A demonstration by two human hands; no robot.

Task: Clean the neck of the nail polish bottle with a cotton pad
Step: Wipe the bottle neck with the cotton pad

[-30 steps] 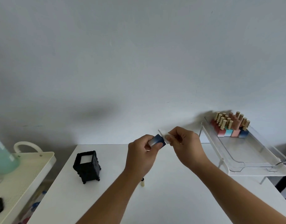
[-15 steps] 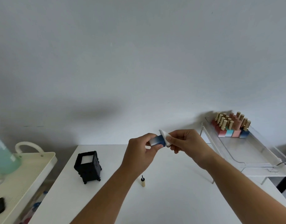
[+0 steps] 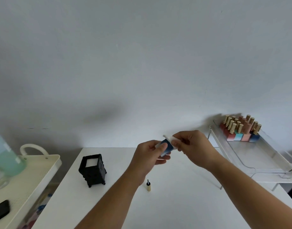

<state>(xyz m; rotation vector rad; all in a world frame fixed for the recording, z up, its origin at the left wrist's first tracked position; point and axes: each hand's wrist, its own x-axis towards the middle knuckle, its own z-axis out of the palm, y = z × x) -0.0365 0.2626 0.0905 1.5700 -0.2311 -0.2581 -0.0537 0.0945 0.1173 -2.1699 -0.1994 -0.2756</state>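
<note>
My left hand (image 3: 147,157) grips a blue nail polish bottle (image 3: 166,148), held tilted above the white table (image 3: 175,204) with its top toward the right. My right hand (image 3: 192,146) pinches a white cotton pad (image 3: 169,139) wrapped over the bottle's top, so the neck is hidden. The bottle's cap with its brush (image 3: 148,185) stands upright on the table below my left wrist.
A black square holder (image 3: 93,170) with white pads inside stands at the table's left. A clear tray (image 3: 257,156) at the right holds several gold-capped polish bottles (image 3: 241,129). A cream cart (image 3: 26,176) at the left carries a green bottle (image 3: 5,156) and a black phone (image 3: 0,212).
The bottle has tipped further and my right hand has turned, twisting the cotton pad around the bottle's top. Both hands stay in about the same place.
</note>
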